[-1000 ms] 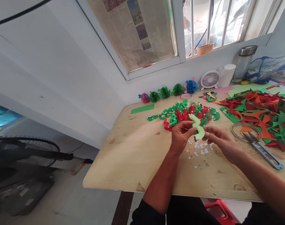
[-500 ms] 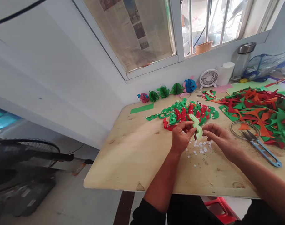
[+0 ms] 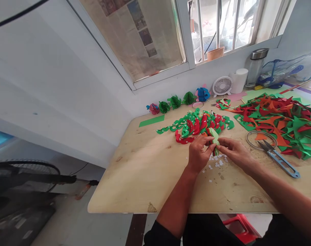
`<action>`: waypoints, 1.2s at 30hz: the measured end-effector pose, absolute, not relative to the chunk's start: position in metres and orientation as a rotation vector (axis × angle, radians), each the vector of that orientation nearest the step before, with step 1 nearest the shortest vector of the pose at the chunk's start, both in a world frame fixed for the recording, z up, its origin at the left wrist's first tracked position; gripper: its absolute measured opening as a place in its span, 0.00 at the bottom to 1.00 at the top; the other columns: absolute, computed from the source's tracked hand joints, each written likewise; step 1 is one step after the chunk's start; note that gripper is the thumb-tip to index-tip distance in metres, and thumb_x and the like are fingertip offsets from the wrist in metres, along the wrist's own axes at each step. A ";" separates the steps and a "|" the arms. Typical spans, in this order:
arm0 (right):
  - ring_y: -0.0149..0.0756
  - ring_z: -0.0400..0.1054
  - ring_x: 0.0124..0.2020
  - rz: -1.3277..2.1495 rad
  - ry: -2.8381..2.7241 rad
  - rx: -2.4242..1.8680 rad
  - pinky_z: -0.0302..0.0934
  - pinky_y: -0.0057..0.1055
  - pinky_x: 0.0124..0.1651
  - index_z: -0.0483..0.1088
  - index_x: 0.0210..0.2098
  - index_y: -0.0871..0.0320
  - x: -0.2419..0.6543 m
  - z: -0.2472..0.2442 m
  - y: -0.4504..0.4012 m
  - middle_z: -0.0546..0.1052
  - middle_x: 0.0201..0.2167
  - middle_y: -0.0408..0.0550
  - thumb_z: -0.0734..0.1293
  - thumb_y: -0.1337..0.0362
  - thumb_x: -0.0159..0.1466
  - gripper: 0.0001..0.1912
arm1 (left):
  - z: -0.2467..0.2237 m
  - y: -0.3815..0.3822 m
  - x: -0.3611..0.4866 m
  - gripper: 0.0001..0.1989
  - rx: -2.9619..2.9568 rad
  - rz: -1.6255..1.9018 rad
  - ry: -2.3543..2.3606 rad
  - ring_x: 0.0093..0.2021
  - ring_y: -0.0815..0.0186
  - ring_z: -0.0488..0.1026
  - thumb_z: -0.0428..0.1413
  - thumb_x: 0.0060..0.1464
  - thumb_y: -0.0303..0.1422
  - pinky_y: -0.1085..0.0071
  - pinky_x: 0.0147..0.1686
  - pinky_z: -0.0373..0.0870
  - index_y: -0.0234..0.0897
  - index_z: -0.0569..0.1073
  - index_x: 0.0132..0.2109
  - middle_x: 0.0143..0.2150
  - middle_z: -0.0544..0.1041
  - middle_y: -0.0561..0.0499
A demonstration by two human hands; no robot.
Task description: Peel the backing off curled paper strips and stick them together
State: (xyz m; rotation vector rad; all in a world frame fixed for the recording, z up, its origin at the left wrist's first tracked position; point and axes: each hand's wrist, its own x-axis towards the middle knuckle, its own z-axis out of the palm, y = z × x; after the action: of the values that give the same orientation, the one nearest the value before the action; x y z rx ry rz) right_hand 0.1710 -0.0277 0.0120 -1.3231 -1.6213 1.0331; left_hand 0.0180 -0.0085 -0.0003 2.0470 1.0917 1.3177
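Observation:
A small stack of curved paper cut-outs [image 3: 214, 135], light green on its visible face with red and dark edges, is held upright above the table. My left hand [image 3: 200, 150] pinches it from the left between thumb and fingers. From the right, my right hand [image 3: 233, 150] has its thumb and fingertips closed on the same stack. Little white paper bits [image 3: 218, 163] lie scattered on the wood below. Just behind my hands spreads a heap of green and red wavy paper pieces [image 3: 196, 123] with white squares on them.
Thread snips [image 3: 280, 159] lie on the right beside a metal ring [image 3: 250, 140]. A pile of red, green and orange paper scraps [image 3: 280, 119] covers the right side. Honeycomb paper figures [image 3: 174, 101], a small fan [image 3: 222, 85] and a glass bottle [image 3: 257, 66] stand along the wall.
My right hand has moved in closer to my left. The paper stack has turned and shows a narrower light green face. The whole view has shifted slightly.

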 end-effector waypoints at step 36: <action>0.35 0.68 0.25 0.832 -1.862 -1.396 0.59 0.30 0.31 0.69 0.31 0.56 0.173 -0.002 -0.028 0.76 0.26 0.44 0.58 0.65 0.58 0.08 | 0.000 -0.009 0.017 0.11 2.013 1.167 1.012 0.32 0.66 0.69 0.58 0.50 0.34 0.71 0.33 0.66 0.39 0.75 0.42 0.29 0.75 0.50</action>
State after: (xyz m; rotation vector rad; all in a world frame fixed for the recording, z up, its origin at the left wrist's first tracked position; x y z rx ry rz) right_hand 0.1729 -0.0278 -0.0017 -1.3956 -1.8621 0.8324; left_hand 0.0170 -0.0089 0.0005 2.0132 1.0119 1.1672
